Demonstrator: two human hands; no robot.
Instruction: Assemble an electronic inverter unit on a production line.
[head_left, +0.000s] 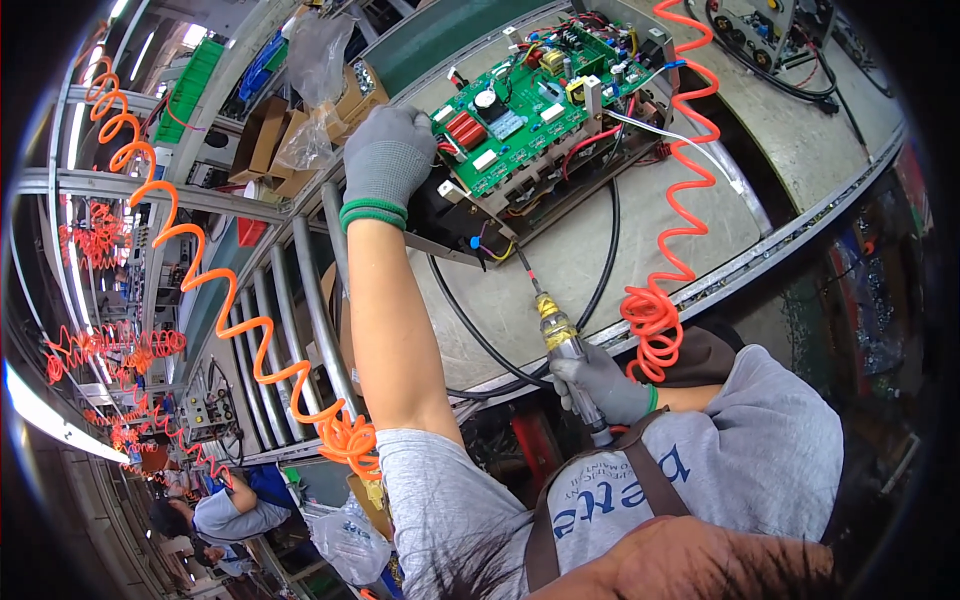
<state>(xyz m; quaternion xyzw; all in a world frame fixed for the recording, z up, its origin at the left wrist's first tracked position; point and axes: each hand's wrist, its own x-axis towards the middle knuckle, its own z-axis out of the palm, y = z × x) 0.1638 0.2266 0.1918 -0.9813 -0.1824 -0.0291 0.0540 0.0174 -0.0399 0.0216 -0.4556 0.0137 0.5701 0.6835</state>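
Note:
My left hand [388,160], in a grey knit glove with a green cuff, grips the left end of an electronics unit. Its fingertips are partly hidden against that end. On top of the unit lies a green circuit board [535,105] with a red component, wires and several white blocks. My right hand [612,385], also gloved, is wrapped round a power screwdriver [562,332] with yellow tape near its nose. The long bit points up at the unit's near left corner, close to a yellow wire and a blue round part [476,242]. Whether the tip touches is hard to tell.
An orange coiled air hose [690,180] hangs at the right; another [240,320] crosses the left. A black cable [612,250] loops over the bench [690,240]. Metal rollers [318,300] and cardboard boxes [268,145] stand left. Another person [235,510] works at lower left.

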